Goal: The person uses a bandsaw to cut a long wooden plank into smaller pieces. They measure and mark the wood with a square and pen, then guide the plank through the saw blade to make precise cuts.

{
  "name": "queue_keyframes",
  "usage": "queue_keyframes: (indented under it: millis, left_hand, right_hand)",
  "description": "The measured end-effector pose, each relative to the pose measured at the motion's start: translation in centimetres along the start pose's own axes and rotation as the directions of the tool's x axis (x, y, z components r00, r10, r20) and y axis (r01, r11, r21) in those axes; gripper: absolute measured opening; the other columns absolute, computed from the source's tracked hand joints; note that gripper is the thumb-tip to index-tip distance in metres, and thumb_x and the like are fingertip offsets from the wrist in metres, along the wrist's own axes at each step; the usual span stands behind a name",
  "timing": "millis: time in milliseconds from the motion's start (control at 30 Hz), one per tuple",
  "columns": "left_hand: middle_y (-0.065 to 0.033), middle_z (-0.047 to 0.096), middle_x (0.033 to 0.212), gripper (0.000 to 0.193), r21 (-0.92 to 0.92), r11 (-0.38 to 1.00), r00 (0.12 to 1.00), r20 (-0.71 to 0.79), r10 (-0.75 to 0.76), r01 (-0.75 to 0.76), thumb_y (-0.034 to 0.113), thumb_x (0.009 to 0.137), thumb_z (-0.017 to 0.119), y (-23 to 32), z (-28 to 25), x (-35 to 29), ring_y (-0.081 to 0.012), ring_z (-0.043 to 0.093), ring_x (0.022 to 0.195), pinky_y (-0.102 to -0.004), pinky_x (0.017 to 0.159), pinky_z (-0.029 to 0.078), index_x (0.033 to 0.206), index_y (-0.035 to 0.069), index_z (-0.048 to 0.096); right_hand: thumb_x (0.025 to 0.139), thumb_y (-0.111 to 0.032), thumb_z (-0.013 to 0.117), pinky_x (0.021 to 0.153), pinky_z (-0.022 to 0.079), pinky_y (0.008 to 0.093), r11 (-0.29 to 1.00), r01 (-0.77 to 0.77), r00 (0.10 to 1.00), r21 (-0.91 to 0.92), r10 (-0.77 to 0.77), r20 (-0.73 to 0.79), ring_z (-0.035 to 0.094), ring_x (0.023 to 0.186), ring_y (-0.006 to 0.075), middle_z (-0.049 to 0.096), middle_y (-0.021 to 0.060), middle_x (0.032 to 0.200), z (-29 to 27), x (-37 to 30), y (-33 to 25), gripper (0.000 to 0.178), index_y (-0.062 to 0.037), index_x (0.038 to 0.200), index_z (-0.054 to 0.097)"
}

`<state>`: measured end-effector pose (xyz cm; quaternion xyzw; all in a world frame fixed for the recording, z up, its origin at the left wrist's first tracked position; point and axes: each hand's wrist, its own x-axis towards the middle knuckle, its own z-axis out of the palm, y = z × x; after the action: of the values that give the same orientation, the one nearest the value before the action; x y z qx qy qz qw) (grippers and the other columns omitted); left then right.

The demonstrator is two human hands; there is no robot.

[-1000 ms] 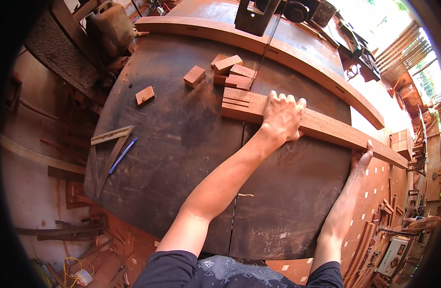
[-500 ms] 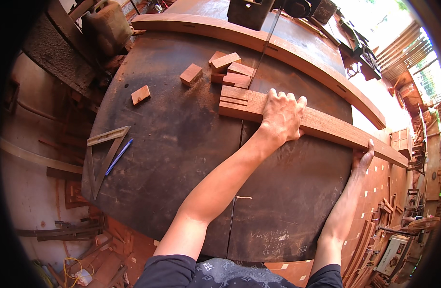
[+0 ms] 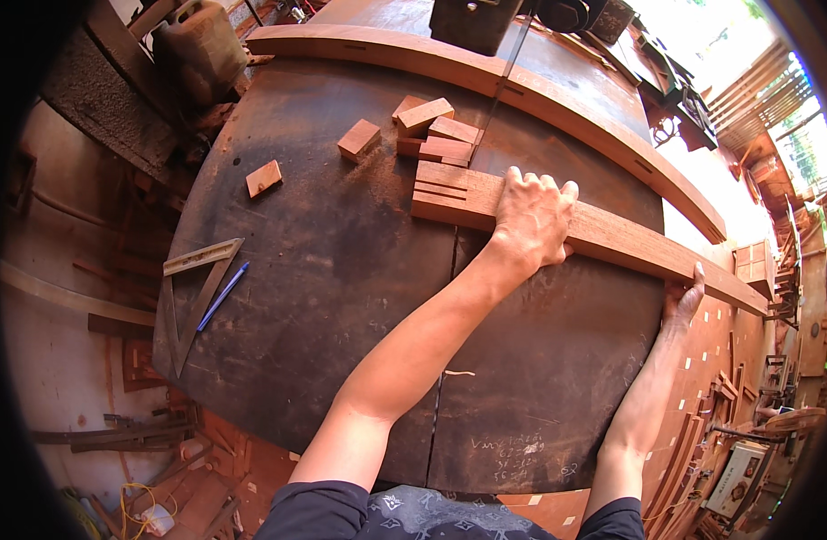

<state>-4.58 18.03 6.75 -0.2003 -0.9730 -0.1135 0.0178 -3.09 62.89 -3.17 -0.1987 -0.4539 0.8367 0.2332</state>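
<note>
A long reddish-brown wooden beam (image 3: 625, 238) lies at a slant on the dark metal saw table (image 3: 323, 270). Parallel slots are cut into its left end. My left hand (image 3: 535, 216) is closed over the beam, a short way from the slotted end. Farther right, past the table's edge, my right hand (image 3: 683, 295) grips the beam from below with the thumb up its near side. The thin bandsaw blade (image 3: 492, 117) comes down just behind the slotted end; the beam hides its foot, so I cannot tell if they touch.
Several small wood blocks (image 3: 424, 114) cluster beside the blade, with a loose block (image 3: 264, 179) farther left. A long wooden rail (image 3: 575, 112) crosses the table behind. A triangular square (image 3: 200, 292) and a blue pen (image 3: 222, 296) lie at left. Lumber (image 3: 683, 463) stands below right.
</note>
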Motion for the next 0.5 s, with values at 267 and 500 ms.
queue_keyframes:
  millis: [267, 500]
  left_hand:
    - [-0.0120, 0.071, 0.112, 0.072, -0.012, 1.000, 1.000, 0.022, -0.007, 0.007, 0.057, 0.076, 0.089, -0.06, 0.01, 0.11, -0.0279, 0.071, 0.110, -0.0448, 0.096, 0.047, 0.127, 0.014, 0.062]
    - [-0.0119, 0.069, 0.115, 0.075, 0.010, 1.000, 0.998, 0.055, -0.011, 0.010, 0.058, 0.077, 0.087, 0.05, 0.16, 0.26, -0.0273, 0.069, 0.113, -0.0462, 0.097, 0.045, 0.131, 0.015, 0.058]
  right_hand:
    - [0.099, -0.027, 0.073, 0.091, 0.063, 0.0432, 1.000, 0.009, 1.000, -0.007, -0.009, 0.016, 0.072, 0.107, 0.0244, 0.073, 0.0095, 0.119, 0.17, -0.09, -0.04, 0.033, -0.0056, 0.124, 0.066]
    - [0.099, -0.027, 0.073, 0.093, 0.062, 0.0419, 1.000, 0.000, 1.000, 0.016, 0.000, 0.013, 0.071, 0.108, 0.0240, 0.073, 0.0094, 0.120, 0.12, -0.18, -0.07, 0.035, -0.0046, 0.124, 0.065]
